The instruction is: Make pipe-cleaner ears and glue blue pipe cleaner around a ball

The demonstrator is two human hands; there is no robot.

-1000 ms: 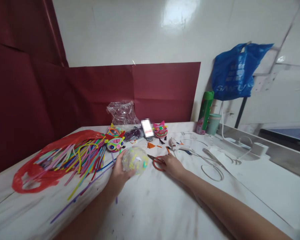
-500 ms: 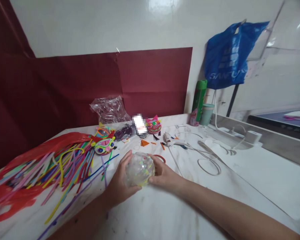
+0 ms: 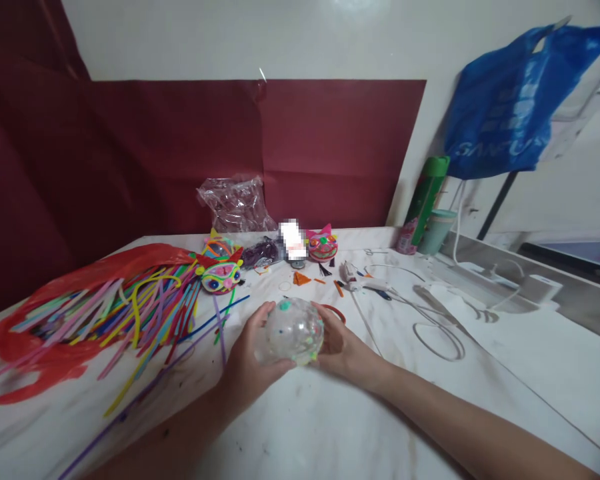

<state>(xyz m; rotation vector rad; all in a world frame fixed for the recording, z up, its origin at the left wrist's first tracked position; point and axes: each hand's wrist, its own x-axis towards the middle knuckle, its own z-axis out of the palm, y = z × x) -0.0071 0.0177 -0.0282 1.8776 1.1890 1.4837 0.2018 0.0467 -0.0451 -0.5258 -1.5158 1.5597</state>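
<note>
Between my two hands is a clear round ball (image 3: pixel 294 331) with small coloured specks and a green spot near its top. My left hand (image 3: pixel 253 353) curls round its left side, thumb along the bottom. On the other side my right hand (image 3: pixel 343 347) grips it with bent fingers. Just behind the right fingers lies a red ring (image 3: pixel 336 312), partly hidden. Left of the ball rest several pipe cleaners (image 3: pixel 223 320), blue, purple and green. A decorated animal-face ball (image 3: pixel 220 275) sits behind them, and a pink one with pointed ears (image 3: pixel 323 244) stands farther back.
Pipe cleaners spill from a red plastic bag (image 3: pixel 145 257) at left. A white glue gun (image 3: pixel 353 277) and its cable (image 3: pixel 440 340) lie at right. At the back stand a phone (image 3: pixel 293 240), a green spray can (image 3: pixel 425 200) and a cup (image 3: pixel 437 230). Orange scraps (image 3: pixel 301 279) lie mid-table.
The ball has turned in my hands, so a green spot now shows near its top. The view has shifted a little; both hands keep their hold.
</note>
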